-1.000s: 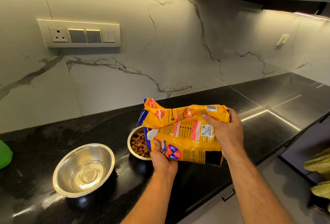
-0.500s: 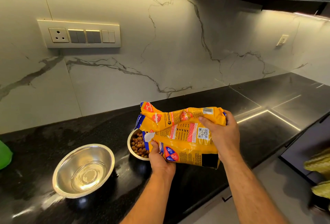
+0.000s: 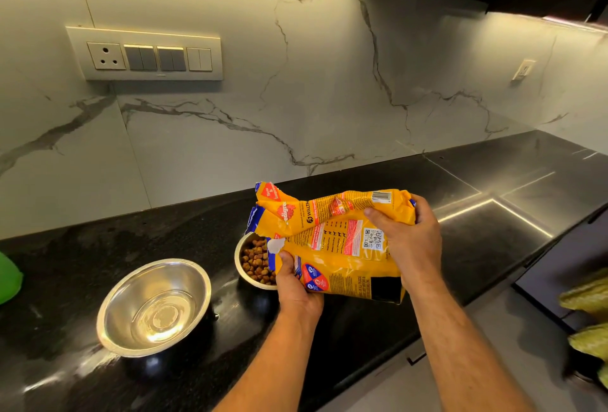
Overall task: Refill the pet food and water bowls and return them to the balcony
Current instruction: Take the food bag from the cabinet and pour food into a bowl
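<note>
A crinkled yellow pet food bag (image 3: pixel 332 240), glossy plastic film with red and blue print panels, is held sideways above the polished black stone tabletop (image 3: pixel 493 230), its torn mouth to the left over the food bowl (image 3: pixel 253 263); the left hand (image 3: pixel 296 290) pinches the bag's lower left corner, thumb on the front face and fingers hidden behind the film; the right hand (image 3: pixel 408 240) has its grip curled round the bag's crumpled right end, thumb laid across the front; the food bowl, round stainless steel, holds brown rounded kibble (image 3: pixel 256 263), its right half hidden by the bag and the left hand; the water bowl (image 3: pixel 154 306), a larger round steel bowl with a mirror-bright interior, stands on the tabletop to the left, apart from the food bowl; whether it holds water is hard to tell; a green object (image 3: pixel 8 280) is cut off at the left edge; behind, a veined marble-look wall (image 3: pixel 296 82) carries a switch panel (image 3: pixel 144 55).
</note>
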